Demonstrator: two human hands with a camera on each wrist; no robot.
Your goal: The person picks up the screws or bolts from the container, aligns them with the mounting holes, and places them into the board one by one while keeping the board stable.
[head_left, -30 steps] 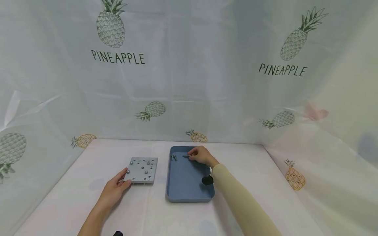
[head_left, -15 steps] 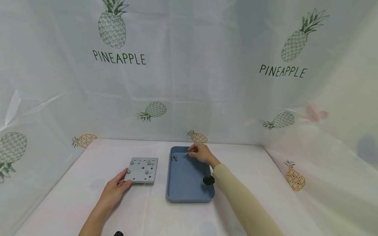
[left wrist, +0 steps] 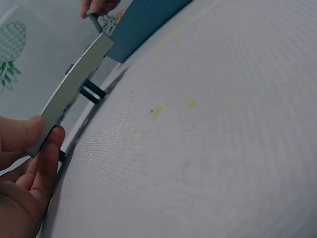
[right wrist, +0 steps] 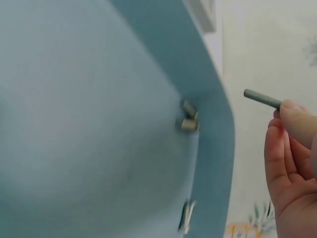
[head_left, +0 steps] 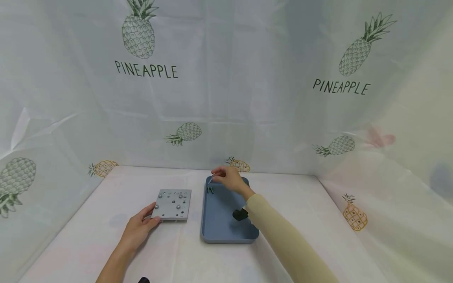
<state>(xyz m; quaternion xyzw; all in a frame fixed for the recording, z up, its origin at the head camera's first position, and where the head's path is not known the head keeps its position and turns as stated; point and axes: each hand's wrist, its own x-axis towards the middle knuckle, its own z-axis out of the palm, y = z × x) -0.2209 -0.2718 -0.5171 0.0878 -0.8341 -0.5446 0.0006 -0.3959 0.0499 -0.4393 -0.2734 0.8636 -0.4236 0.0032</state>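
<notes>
My left hand [head_left: 136, 232] grips the near left corner of a grey metal plate [head_left: 168, 212], thumb on one face and fingers beneath. The plate has several holes, and a few bolts are set in it with their heads on top. Their dark shanks [left wrist: 92, 92] stick out below it in the left wrist view. Over the far left part of the blue tray [head_left: 226, 241], my right hand [head_left: 230, 179] pinches a threaded bolt [right wrist: 262, 98] between thumb and fingertips. Its threaded end points away from the hand, and the other end is hidden in the fingers.
Several loose bolts [right wrist: 188, 124] lie in the tray along its far wall. The tray stands to the right of the plate on a pale cloth [head_left: 191, 259]. A pineapple-printed sheet [head_left: 255, 118] hangs behind and at the sides.
My right hand has picked the bolt up from the tray and moved left with it toward the tray's far left corner. The left hand keeps its grip on the plate.
</notes>
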